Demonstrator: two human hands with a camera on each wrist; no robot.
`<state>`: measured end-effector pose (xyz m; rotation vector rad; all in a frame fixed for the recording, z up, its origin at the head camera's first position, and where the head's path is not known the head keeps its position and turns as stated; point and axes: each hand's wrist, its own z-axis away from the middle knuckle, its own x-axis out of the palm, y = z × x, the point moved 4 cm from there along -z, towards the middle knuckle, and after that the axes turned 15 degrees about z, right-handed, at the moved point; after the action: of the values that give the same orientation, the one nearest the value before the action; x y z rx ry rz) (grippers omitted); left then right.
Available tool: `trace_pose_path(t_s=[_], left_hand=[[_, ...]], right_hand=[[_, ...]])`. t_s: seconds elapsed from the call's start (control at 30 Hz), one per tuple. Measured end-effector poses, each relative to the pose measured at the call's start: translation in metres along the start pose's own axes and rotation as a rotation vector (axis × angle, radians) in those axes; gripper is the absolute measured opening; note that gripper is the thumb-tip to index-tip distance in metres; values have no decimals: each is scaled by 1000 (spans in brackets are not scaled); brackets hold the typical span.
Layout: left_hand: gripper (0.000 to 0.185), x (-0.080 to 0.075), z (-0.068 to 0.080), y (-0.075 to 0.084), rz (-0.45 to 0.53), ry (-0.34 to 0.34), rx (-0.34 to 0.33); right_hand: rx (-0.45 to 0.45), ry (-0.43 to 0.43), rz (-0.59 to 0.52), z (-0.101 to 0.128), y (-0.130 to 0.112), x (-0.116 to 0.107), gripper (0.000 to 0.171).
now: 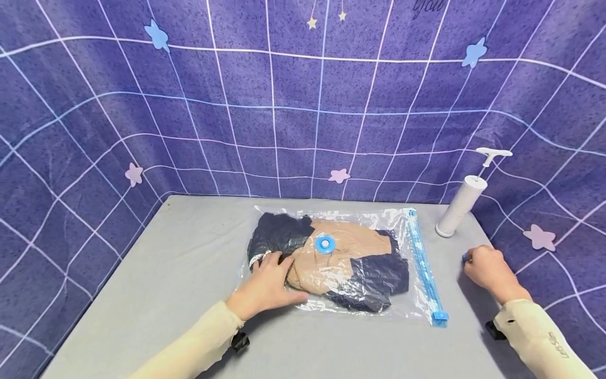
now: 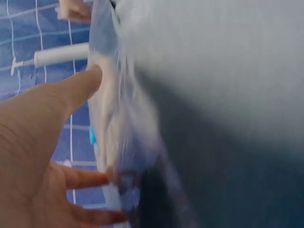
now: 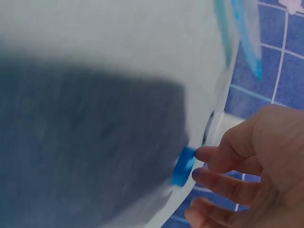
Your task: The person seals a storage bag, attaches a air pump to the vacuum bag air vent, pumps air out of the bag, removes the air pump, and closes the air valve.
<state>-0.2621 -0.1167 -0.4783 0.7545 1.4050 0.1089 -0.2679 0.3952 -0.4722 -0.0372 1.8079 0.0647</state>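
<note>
A clear zip storage bag [image 1: 416, 295] lies flat on the table, with folded tan and dark clothing [image 1: 341, 268] inside and a round blue valve [image 1: 325, 243] on top. My left hand [image 1: 270, 281] rests on the bag's near left part, fingers spread and thumb along its near edge. To the right of the bag, my right hand [image 1: 487, 268] is low over the table with fingers bent. Its thumb and fingertips pinch the edge of a small round blue cap [image 3: 184, 166]. At the bag's right side runs a blue zip strip with a blue slider [image 1: 440, 317] at its near end.
A white hand pump [image 1: 459, 208] with a raised T-shaped handle stands on the table [image 1: 180, 252] at the back right, just beyond my right hand. Purple curtain cloth [image 1: 293, 126] with a grid and stars borders the table at the back and both sides.
</note>
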Motion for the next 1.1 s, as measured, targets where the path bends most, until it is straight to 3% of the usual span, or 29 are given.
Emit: trace_pose_path(t_s=[0.1, 0.2, 0.33, 0.57, 0.93, 1.1], left_hand=[[114, 5, 3, 2, 3, -28, -66], [113, 7, 6, 2, -26, -35, -105], [106, 3, 11, 3, -53, -18, -85], [96, -1, 11, 4, -43, -34, -60], [95, 2, 11, 3, -50, -36, -57], [97, 4, 9, 2, -62, -33, -49]], right_hand=[[-29, 75, -12, 0, -16, -7, 13], [-118, 188, -46, 2, -41, -15, 20], [-220, 247, -109, 9, -74, -21, 28], [-323, 244, -146, 23, -116, -23, 31], [-398, 278, -154, 31, -145, -12, 29], [-384, 204, -150, 31, -160, -13, 33]])
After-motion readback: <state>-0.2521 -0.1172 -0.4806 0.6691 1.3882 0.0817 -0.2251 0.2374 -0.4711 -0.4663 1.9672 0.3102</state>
